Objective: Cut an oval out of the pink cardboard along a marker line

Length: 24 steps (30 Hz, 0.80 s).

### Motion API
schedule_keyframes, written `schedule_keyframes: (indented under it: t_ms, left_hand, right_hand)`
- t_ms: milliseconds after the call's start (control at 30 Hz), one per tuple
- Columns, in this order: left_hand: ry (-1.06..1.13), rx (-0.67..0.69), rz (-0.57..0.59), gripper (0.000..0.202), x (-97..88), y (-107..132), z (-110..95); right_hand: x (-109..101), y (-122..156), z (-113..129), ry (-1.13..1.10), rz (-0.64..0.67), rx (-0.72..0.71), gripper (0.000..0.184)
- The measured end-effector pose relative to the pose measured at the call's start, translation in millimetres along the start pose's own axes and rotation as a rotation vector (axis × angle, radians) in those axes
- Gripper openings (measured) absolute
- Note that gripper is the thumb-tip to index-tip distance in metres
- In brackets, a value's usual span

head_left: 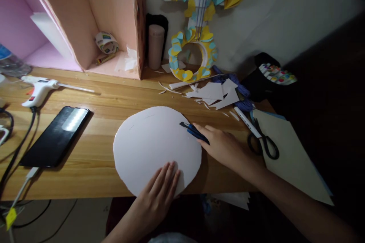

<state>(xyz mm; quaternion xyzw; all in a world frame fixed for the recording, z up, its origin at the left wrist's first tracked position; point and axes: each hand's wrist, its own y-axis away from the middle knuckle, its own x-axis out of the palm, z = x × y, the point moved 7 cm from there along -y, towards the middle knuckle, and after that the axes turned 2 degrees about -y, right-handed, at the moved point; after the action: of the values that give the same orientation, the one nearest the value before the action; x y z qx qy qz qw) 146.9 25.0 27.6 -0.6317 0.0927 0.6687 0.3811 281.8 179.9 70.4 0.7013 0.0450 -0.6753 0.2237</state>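
A white round foam board disc lies on the wooden table near its front edge. My left hand lies flat on the disc's near edge, fingers stretched out and pressing it down. My right hand is closed around a blue and black utility knife, whose tip rests at the disc's right rim.
A black phone and a white glue gun lie at left. White scraps, a pen, black scissors and a beige card sheet lie at right. A paper-heart guitar and pink foam shelves stand at the back.
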Motion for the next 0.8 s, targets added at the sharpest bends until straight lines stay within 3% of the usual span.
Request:
schedule_keyframes:
  t_ms: [300,600,800]
  left_hand:
    - [-0.016,-0.023,-0.030,0.046,-2.1,-5,-2]
    - [-0.043,-0.047,-0.046,0.049,5.5,-2,-6]
    - [-0.004,-0.073,-0.070,0.044,0.9,-5,-4]
  right_hand:
    - [3,3,16,0.333,0.022,-0.026,0.050]
    - [5,5,21,0.364,0.011,-0.011,0.050]
    - [7,13,23,0.378,0.003,-0.003,0.050]
